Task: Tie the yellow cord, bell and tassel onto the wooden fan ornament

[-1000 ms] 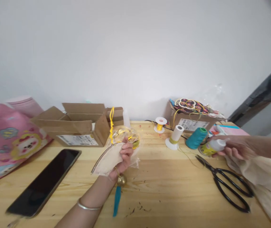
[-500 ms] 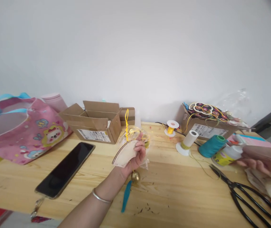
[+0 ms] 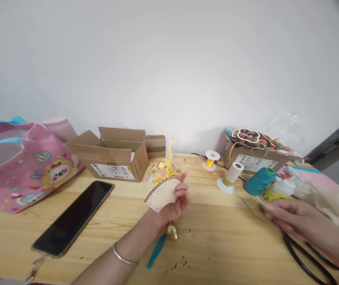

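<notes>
My left hand (image 3: 178, 202) is closed on a cream fan-shaped fabric piece (image 3: 162, 196) with a dark striped edge. A yellow cord loop (image 3: 168, 160) rises from the piece's top. Below the hand hang a brass bell (image 3: 172, 231) and a teal strip (image 3: 157, 251). At the right, my right hand (image 3: 291, 217) is closed around the blade end of the black scissors (image 3: 300, 257), whose handles lie toward the lower right. Its fingers cover most of the blades.
A phone (image 3: 74, 217), a pink bag (image 3: 39, 166) and an open carton (image 3: 113, 158) stand left. Toward the right are a yellow thread spool (image 3: 211, 160), a white spool (image 3: 233, 176), a teal cone (image 3: 259, 181), a glue bottle (image 3: 279, 189) and a filled carton (image 3: 252, 160).
My right hand has moved left and down from beside the glue bottle onto the scissors. The fabric piece, still in my left hand, has shifted slightly right, and its cord loop now leans right.
</notes>
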The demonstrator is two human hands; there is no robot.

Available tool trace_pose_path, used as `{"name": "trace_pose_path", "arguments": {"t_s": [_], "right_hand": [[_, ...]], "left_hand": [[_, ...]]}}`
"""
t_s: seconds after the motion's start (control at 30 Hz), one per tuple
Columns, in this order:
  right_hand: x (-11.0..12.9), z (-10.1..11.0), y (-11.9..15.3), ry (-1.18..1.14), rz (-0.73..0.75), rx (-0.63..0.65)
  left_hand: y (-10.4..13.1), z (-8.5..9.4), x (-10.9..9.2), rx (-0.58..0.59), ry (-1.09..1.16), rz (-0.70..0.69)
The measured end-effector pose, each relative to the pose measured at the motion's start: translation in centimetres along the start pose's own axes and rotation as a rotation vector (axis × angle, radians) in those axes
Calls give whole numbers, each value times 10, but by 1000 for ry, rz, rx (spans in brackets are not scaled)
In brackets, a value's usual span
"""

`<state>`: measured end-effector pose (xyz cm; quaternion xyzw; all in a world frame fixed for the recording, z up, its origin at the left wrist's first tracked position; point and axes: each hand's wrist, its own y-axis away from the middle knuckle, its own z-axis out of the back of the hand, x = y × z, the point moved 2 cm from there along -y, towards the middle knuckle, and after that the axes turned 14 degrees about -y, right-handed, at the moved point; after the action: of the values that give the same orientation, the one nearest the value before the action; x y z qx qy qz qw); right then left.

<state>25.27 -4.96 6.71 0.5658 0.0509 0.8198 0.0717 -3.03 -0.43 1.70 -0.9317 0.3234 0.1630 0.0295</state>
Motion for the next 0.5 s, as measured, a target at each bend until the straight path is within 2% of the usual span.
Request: {"name": "trace_pose_path", "arguments": {"t_s": [0.07,0.17,0.23,0.37,0.5], "right_hand": [[26,-49,-4,-67,203,147],[60,-107,-19,-197,567,109],[74,-135,-32,-296,667,150],[82,-169,-48,-364,729,213],[80,-180,-50,-382,704,190]], "left_hand": [[0,-1,3,-9,-34,17],[-2,1,4,-32,-82,10],[-3,6,3,-56,-105,-22],[-3,15,1,-94,-132,-54],[-2,16,1,-53,-78,-43]]}}
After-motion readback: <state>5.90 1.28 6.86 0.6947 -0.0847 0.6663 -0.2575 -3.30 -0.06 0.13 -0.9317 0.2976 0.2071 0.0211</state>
